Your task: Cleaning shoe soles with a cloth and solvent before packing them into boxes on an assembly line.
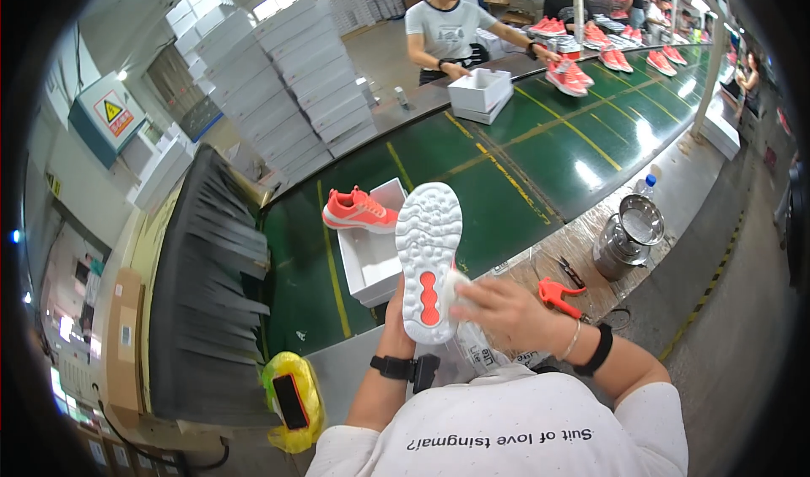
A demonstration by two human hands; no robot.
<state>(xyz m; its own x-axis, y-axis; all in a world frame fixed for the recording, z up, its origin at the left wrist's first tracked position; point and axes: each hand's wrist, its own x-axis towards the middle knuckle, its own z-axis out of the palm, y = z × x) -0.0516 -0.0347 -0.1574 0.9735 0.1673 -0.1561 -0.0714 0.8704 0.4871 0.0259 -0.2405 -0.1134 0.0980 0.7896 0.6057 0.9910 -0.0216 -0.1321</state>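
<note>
My left hand (395, 328) grips a sneaker (430, 249) from behind and below, its fingers mostly hidden. The sneaker is held up with its bumpy white sole facing me, an oval coral insert showing near the lower end. At the sole's right edge my right hand (502, 308), smeared by motion, is closed on a small white cloth-like piece (459, 286); its exact kind is unclear. Just beyond, a white open shoe box (369, 266) rests on the green conveyor belt (304, 241). A second coral sneaker (361, 210) lies across that box's far end.
Right of me, a bench ledge holds a coral-handled tool (560, 296), pliers (572, 273) and a metal pot (620, 241). A phone (290, 401) lies on a yellow bag at left. Dark strip curtains (211, 291) hang nearby. Across the belt, a person (447, 34) handles boxes and sneakers.
</note>
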